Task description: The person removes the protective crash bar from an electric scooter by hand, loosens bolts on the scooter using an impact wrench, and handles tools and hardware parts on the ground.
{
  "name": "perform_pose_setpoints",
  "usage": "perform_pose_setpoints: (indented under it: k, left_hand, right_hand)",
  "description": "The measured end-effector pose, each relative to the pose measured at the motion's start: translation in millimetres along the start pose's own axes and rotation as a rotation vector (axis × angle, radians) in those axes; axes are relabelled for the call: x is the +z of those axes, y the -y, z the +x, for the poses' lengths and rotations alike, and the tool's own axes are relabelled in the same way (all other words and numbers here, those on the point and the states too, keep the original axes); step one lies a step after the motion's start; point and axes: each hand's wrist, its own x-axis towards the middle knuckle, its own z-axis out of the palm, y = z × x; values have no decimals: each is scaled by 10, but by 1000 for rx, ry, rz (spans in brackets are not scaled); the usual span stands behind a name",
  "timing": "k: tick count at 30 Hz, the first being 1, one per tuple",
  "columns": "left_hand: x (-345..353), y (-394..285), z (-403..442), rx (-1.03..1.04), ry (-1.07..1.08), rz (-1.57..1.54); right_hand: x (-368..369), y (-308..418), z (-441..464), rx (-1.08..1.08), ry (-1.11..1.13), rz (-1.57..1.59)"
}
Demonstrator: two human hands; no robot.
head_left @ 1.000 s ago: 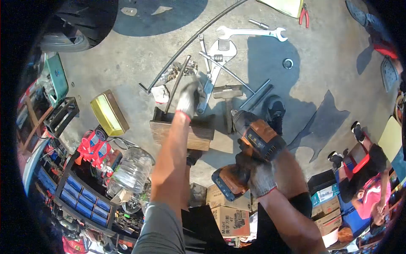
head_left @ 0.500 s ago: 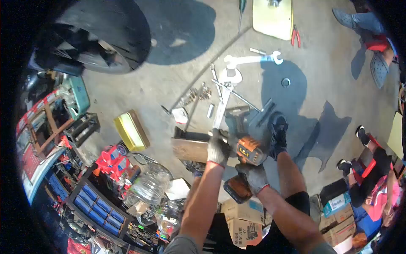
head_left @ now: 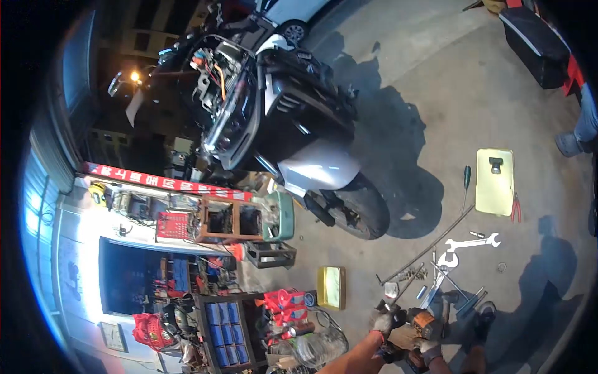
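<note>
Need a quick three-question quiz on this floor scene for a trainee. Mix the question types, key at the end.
1. What is the right hand holding? A) hammer B) power drill C) wrench
2. True or false: the red pliers lie beside the flat yellow tray, not in it.
3. Fill in: the screwdriver between the motorcycle and that tray has a ____ handle.
Key: 1 B; 2 true; 3 green

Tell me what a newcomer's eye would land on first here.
First, the motorcycle at upper centre, its wiring exposed. Next, at left, the red banner with white characters. Then, at the bottom, the orange-and-black power tool in the gloved right hand, below the open-end wrench on the concrete floor.
</note>
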Motion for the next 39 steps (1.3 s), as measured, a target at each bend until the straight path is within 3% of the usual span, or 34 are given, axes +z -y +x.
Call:
perform_pose_setpoints:
  k: [3, 7, 8, 9, 11, 12, 13, 14, 15, 16, 18, 19, 20, 21, 23, 24, 25, 26, 28, 29, 30, 32, 33, 34, 36, 37, 38, 39]
  left_hand:
    - [304, -42, -129, 22, 0, 187]
    - [599, 219, 64, -20, 73, 488]
    - [718, 250, 42, 59, 73, 630]
    - [830, 279, 29, 139, 74, 771]
    - [929, 434, 201, 91, 122, 835]
    - [829, 701, 502, 401, 206, 1145]
    - [971, 615, 399, 721, 296, 1439]
    - [1172, 555, 323, 315, 229, 1300]
    - [1134, 767, 556, 375, 249, 1136]
    - [1149, 892, 724, 432, 280, 975]
    - [1272, 1141, 1076, 482, 284, 1136]
    - [1391, 1202, 1215, 491, 280, 1189]
    - [1518, 1247, 1341, 494, 276, 1228]
    - [1646, 1250, 1478, 489, 266, 1258]
    - [2125, 810, 1165, 394, 269, 1279]
    - [2086, 1091, 1572, 347, 336, 1281]
    - [2295, 951, 1520, 192, 287, 1366]
    - [2316, 1106, 1711, 290, 265, 1413]
    - [2433, 1257, 1947, 486, 197, 1512]
    - [2494, 1273, 1943, 827, 28, 1614]
    - [2634, 1146, 1945, 1019, -95, 1678]
    - [2898, 983, 2090, 1224, -190, 1418]
    - [3121, 743, 2039, 1163, -260, 1477]
    - [3253, 574, 2139, 1067, -130, 1429]
    - [3420, 469, 2475, 1412, -169, 1346]
    - [3501, 436, 2567, 1407, -163, 1332]
    - [3590, 390, 2604, 1251, -178, 1559]
    - [3634, 354, 2605, 1080, -189, 1777]
  right_hand:
    - [-116, -104, 132, 64, -197, 384]
    - [-445, 841, -183, 184, -205, 702]
    - [-501, -386, 402, 56, -134, 1071]
    - [-568, -424, 383, 62, -139, 1076]
    - [-738, -275, 254, -29, -199, 736]
    - [-822, 139, 71, 14, -172, 572]
    - [-848, 627, -130, 51, -228, 614]
    - [-872, 1145, -339, 86, -285, 657]
    - [-894, 1663, -542, 118, -345, 699]
    - [-869, 1875, -581, -41, -317, 1102]
    - [-944, 2049, -665, -95, -375, 1012]
    - [-1029, 1905, -695, 8, -427, 847]
    - [-1044, 1374, -586, -94, -463, 520]
    - [-1146, 1321, -621, -99, -478, 427]
    - [-1324, 1529, -762, -58, -483, 459]
    - [-1388, 1645, -792, 2, -454, 623]
    - [-1483, 1789, -824, 81, -414, 892]
    - [-1578, 1932, -858, 174, -400, 1161]
    - [-1670, 1895, -868, -84, -57, 1509]
    - [-1690, 1834, -907, -69, -81, 1499]
    - [-1711, 1781, -930, -68, -70, 1432]
    - [-1659, 1885, -1009, -8, -225, 1351]
    - [-1634, 1937, -1047, 27, -298, 1307]
    - [-1572, 1866, -1097, 77, -415, 1030]
    - [-1564, 1893, -1137, 183, -502, 733]
    - [-1559, 1907, -1159, 245, -538, 588]
    - [-1559, 1933, -1173, 209, -415, 316]
    - [-1530, 2022, -1183, 229, -392, 265]
